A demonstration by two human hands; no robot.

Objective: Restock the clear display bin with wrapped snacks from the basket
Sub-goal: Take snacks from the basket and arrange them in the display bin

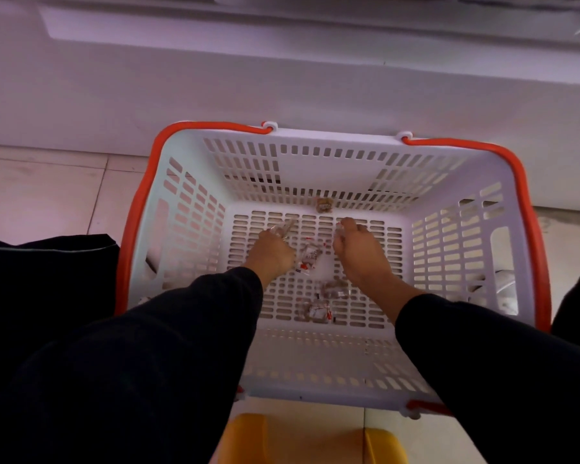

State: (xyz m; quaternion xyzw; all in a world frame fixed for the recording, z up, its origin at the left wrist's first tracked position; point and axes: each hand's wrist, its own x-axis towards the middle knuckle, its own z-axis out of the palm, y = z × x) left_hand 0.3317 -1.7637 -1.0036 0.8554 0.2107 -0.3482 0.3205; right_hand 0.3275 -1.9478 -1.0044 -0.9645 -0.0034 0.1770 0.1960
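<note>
A white slotted basket [329, 142] with orange handles stands on the floor below me. Several clear-wrapped snacks lie on its bottom: one with red print [307, 257] between my hands, two more [317, 311] nearer me, and a brown one [324, 205] by the far wall. My left hand [272, 254] is down in the basket and grips wrapped snacks [282, 228] that stick out past its fingers. My right hand [357, 247] is beside it, fingers curled round a small clear-wrapped snack [340, 231]. The clear display bin is out of view.
A white cabinet base [282, 78] runs along behind the basket. Pale floor tiles [47, 189] lie to the left. Something yellow [302, 440] sits on the floor just in front of the basket. Dark cloth [47, 262] lies at the left.
</note>
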